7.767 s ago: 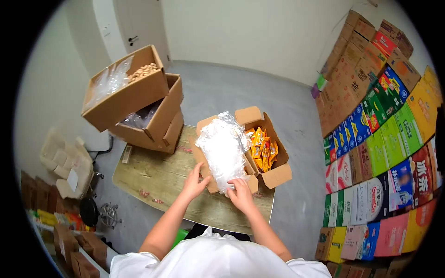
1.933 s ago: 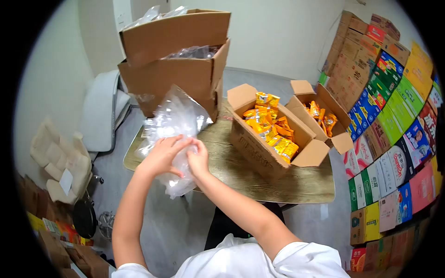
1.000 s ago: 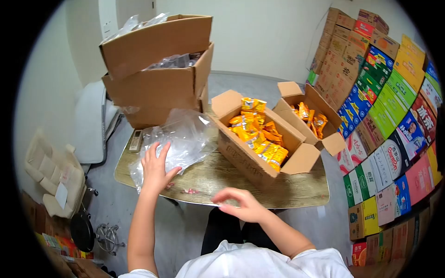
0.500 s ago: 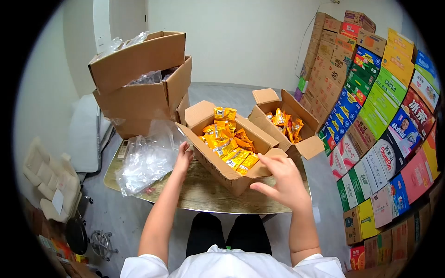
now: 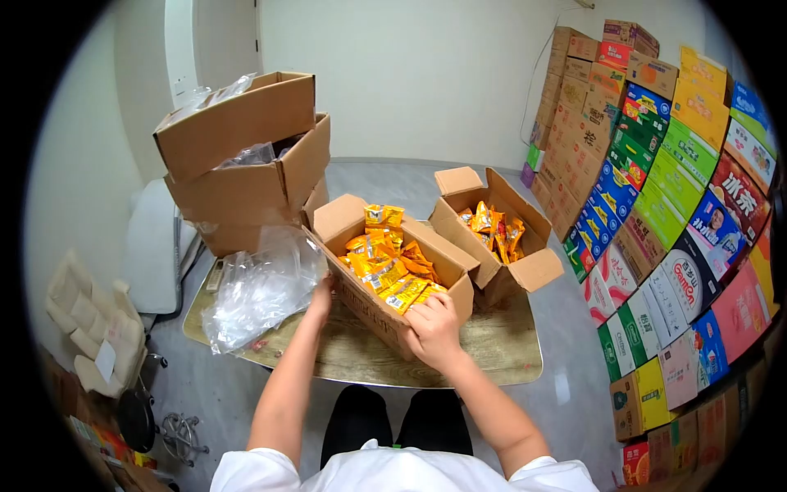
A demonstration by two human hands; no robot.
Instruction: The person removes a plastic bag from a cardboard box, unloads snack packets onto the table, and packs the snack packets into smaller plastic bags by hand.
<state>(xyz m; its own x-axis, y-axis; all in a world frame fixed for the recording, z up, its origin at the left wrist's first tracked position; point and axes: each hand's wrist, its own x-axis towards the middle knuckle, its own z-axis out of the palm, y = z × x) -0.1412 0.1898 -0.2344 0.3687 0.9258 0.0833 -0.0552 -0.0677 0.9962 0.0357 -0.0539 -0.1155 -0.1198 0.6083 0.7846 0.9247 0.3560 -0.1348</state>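
Observation:
In front of me on the table, an open cardboard box (image 5: pixel 369 307) is heaped with small orange-yellow packets (image 5: pixel 385 262). My right hand (image 5: pixel 436 332) grips its near right corner, with fingers curled over the rim beside the packets. Against the box's left side is my left hand (image 5: pixel 322 302), closed on it, its fingertips partly hidden. A crumpled clear plastic bag (image 5: pixel 258 291) lies just left of that hand. Behind and to the right stands a second open cardboard box (image 5: pixel 525 275) holding more orange packets (image 5: pixel 496 230).
Large cardboard boxes (image 5: pixel 238 123) are stacked at the table's back left, with plastic showing inside. The wooden table (image 5: pixel 500 361) has a curved near edge. Colourful cartons (image 5: pixel 656 238) form a tall stack along the right wall. A cream office chair (image 5: pixel 94 320) stands at left.
My right hand has moved left and down from above the flap onto the near box's rim. My left hand has closed in on the box's side. The view has shifted slightly.

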